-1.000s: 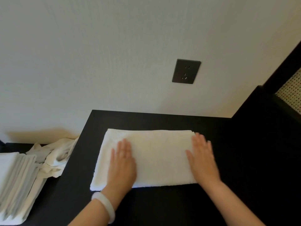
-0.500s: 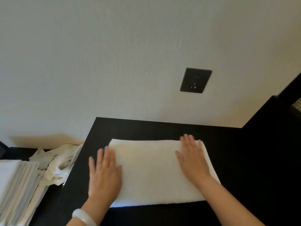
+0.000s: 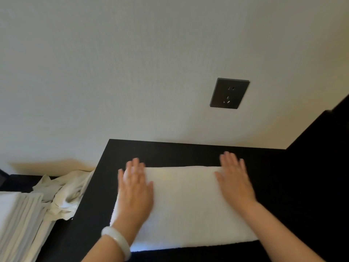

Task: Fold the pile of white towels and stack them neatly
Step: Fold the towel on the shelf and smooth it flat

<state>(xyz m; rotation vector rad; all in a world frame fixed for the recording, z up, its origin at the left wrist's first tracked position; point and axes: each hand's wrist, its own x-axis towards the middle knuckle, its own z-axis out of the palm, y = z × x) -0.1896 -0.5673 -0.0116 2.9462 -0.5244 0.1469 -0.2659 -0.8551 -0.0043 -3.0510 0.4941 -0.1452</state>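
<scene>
At far left stands one stack of folded towels [image 3: 18, 214], with one crumpled heap of white towels [image 3: 66, 191] just beside it on a lower dark surface. One folded towel [image 3: 188, 201] lies flat on the black table [image 3: 188, 154]. Two hands rest on it, well apart, fingers straight: the left hand [image 3: 135, 191], wearing one pale bracelet [image 3: 117, 241], at its left end, and the right hand [image 3: 234, 178] at its right. One dark socket [image 3: 229, 93] sits on the cream wall [image 3: 132, 63].

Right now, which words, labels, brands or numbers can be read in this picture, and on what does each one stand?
None can be read.
The dark wall socket shows only its slots, no print.
The folded towel, the stacked towels and the white bracelet carry no visible label.
</scene>
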